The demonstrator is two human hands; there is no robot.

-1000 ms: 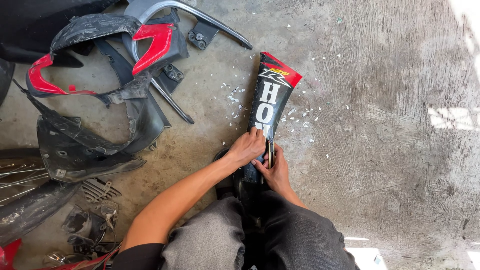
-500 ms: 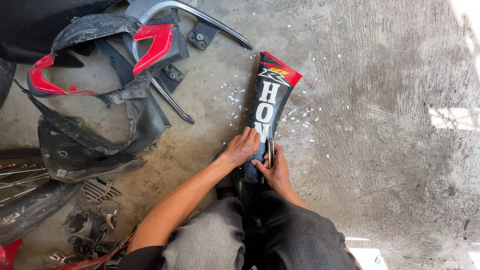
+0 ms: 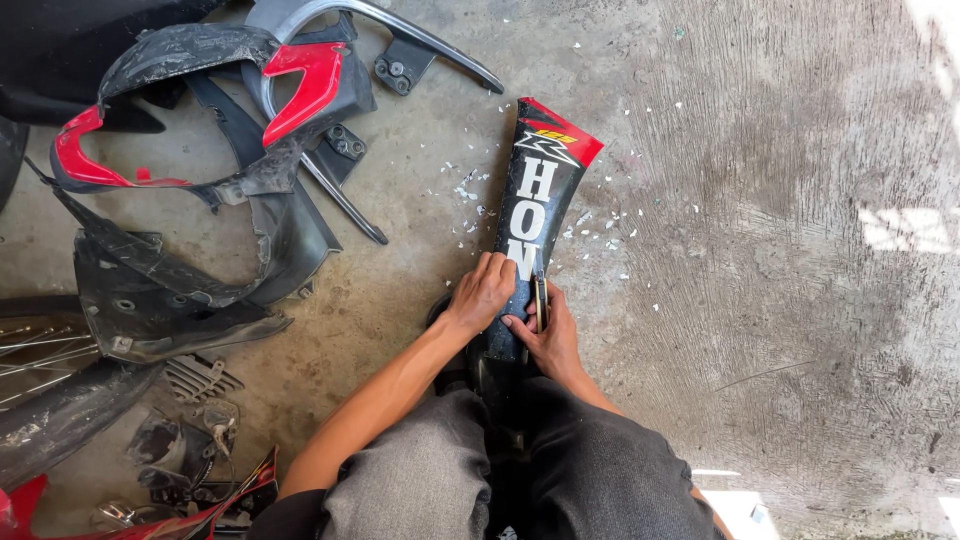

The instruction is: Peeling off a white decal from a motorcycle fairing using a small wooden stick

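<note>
A long black motorcycle body panel (image 3: 540,190) with a red tip and white lettering lies on the concrete floor, running from between my knees away from me. My left hand (image 3: 484,291) presses on the panel's near left edge, fingers curled over the lettering. My right hand (image 3: 548,338) rests on the panel just beside it and grips a thin, narrow tool (image 3: 541,300) whose tip touches the panel surface. Small white flakes (image 3: 470,190) lie scattered on the floor around the panel.
A heap of black and red motorcycle fairing parts (image 3: 220,180) covers the floor at upper left, with a grey metal grab rail (image 3: 400,40) at the top. More dark parts and a wheel with spokes (image 3: 30,345) lie at the left edge. Bare concrete (image 3: 780,250) stretches right.
My left hand has shifted slightly along the panel; the right hand and tool stay in nearly the same spot. The panel has not moved.
</note>
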